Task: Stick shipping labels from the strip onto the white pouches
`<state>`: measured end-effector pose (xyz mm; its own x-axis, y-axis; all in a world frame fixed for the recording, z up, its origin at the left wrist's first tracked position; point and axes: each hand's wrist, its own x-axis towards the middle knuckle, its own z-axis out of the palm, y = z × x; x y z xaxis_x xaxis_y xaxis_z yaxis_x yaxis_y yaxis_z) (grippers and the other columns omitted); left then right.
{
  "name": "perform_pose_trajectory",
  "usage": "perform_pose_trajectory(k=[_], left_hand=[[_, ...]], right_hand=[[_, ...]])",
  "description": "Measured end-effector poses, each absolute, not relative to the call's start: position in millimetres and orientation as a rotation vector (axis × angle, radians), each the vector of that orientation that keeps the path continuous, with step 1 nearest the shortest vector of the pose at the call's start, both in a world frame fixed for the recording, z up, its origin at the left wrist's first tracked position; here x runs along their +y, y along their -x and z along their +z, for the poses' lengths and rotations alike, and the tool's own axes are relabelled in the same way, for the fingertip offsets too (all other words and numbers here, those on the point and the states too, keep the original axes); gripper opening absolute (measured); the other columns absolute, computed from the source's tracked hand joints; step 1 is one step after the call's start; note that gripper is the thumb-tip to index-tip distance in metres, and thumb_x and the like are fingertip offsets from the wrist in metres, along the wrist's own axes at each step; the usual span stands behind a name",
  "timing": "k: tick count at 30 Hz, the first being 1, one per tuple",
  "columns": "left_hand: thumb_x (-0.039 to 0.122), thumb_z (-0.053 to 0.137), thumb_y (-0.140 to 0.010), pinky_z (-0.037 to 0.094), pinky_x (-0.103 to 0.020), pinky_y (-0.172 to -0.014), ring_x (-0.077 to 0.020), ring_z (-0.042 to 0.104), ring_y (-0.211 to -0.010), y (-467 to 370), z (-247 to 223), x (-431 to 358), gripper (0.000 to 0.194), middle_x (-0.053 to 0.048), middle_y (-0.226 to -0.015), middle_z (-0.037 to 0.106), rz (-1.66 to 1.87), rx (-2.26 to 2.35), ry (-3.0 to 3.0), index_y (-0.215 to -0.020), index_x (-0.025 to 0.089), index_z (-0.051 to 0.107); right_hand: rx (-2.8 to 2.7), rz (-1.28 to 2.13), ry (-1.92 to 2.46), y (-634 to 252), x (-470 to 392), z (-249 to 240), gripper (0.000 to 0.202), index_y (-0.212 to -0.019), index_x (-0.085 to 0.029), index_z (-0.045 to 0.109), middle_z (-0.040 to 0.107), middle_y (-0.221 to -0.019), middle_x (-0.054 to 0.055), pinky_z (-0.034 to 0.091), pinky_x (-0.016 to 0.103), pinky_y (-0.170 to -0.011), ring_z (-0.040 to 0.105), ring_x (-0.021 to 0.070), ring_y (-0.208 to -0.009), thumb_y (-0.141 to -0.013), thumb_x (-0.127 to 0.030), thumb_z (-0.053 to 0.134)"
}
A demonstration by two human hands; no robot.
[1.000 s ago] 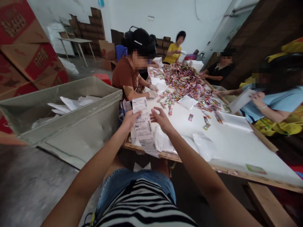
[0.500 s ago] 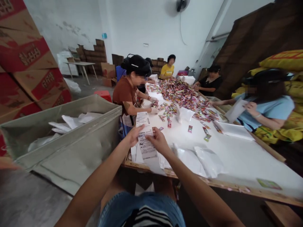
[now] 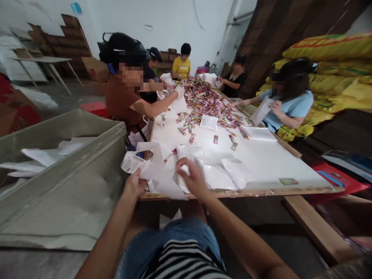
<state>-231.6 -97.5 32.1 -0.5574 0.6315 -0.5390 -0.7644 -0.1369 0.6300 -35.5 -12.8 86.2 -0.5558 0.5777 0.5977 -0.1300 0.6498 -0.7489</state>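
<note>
— What stands at the far end?
— A pale wall (image 3: 122,19), with a thin cable (image 3: 197,15) hanging down it.
— And on the far left?
— A light-topped table (image 3: 48,60) on thin legs, brown boxes (image 3: 71,37) stacked behind it, grey floor (image 3: 40,263) beneath.
— The right?
— Yellow sacks (image 3: 334,87), piled high. The light is dim; a red stool (image 3: 94,108) stands left of the white desk (image 3: 273,162).

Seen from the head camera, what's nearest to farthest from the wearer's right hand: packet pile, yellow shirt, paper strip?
1. Paper strip: in the left hand, beside the right hand.
2. Packet pile: ahead, mid-distance.
3. Yellow shirt: beyond the pile.
</note>
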Motion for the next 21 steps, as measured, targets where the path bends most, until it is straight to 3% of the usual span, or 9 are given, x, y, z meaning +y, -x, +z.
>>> perform_pose_trajectory(k=[4, 7, 10, 13, 15, 18, 21], left_hand=[[0.012, 0.038, -0.092, 0.055, -0.017, -0.062, -0.0071, 0.065, -0.063, 265.8, 32.3, -95.6, 0.036, 0.004, -0.083, 0.071, 2.09, 1.172, 0.238, -0.123, 0.024, 0.052], [0.01, 0.039, -0.091, 0.053, -0.015, -0.059, -0.0065, 0.064, -0.06, 273.1, 36.5, -102.8, 0.033, 0.001, -0.08, 0.071, 2.108, 1.184, 0.223, -0.118, 0.018, 0.057], [0.01, 0.045, -0.089, 0.056, -0.02, -0.064, -0.0119, 0.067, -0.068, 266.2, 37.2, -110.5, 0.027, -0.007, -0.086, 0.072, 2.046, 1.173, 0.129, -0.111, 0.01, 0.061], [0.012, 0.048, -0.088, 0.056, -0.023, -0.066, -0.0142, 0.068, -0.073, 256.2, 34.8, -113.9, 0.026, -0.01, -0.091, 0.073, 2.001, 1.194, 0.054, -0.108, 0.007, 0.063], [0.013, 0.049, -0.087, 0.057, -0.024, -0.067, -0.0152, 0.069, -0.074, 249.1, 33.9, -112.5, 0.025, -0.011, -0.091, 0.073, 1.973, 1.219, 0.012, -0.107, 0.008, 0.063], [0.014, 0.05, -0.086, 0.057, -0.029, -0.068, -0.0182, 0.069, -0.073, 234.8, 34.9, -106.6, 0.024, -0.011, -0.087, 0.074, 1.897, 1.25, -0.085, -0.104, 0.008, 0.064], [0.018, 0.061, -0.08, 0.056, -0.035, -0.072, -0.023, 0.07, -0.077, 216.8, 35.1, -100.6, 0.028, -0.012, -0.089, 0.074, 1.786, 1.283, -0.242, -0.106, 0.009, 0.064]], right_hand=[[-1.593, 0.948, 0.552, 13.7, 57.8, 94.9, 0.013, -0.088, -0.021, 0.048, 0.048, -0.074, -0.003, 0.039, 0.023, -0.064, 0.047, 0.011, -0.067, -0.088, -0.034, 0.051], [-1.993, 0.722, 0.972, 11.3, 88.2, 46.5, 0.022, -0.091, -0.02, 0.051, 0.053, -0.073, -0.002, 0.042, 0.025, -0.063, 0.049, 0.0134, -0.066, -0.083, -0.039, 0.055], [-2.293, 0.426, 1.216, 14.0, 81.8, -16.9, 0.034, -0.108, -0.016, 0.056, 0.061, -0.106, 0.013, 0.042, 0.039, -0.086, 0.055, 0.0245, -0.097, -0.078, -0.03, 0.061], [-2.453, 0.143, 1.146, 16.0, 61.9, -62.5, 0.049, -0.133, -0.017, 0.045, 0.043, -0.14, 0.016, 0.026, 0.047, -0.106, 0.037, 0.0284, -0.129, -0.085, -0.024, 0.051], [-2.583, 0.027, 1.079, 19.2, 53.6, -79.2, 0.055, -0.139, -0.017, 0.039, 0.038, -0.145, 0.014, 0.019, 0.046, -0.11, 0.031, 0.0274, -0.135, -0.088, -0.035, 0.049], [-2.601, 0.058, 1.136, 28.4, 51.8, -87.2, 0.085, -0.143, -0.014, 0.034, 0.034, -0.147, 0.017, 0.014, 0.049, -0.112, 0.025, 0.0324, -0.138, -0.076, -0.061, 0.058], [-2.551, 0.221, 1.251, 34.2, 52.3, -75.3, 0.091, -0.141, -0.018, 0.037, 0.032, -0.148, 0.016, 0.012, 0.056, -0.111, 0.021, 0.037, -0.138, -0.069, -0.067, 0.061]])
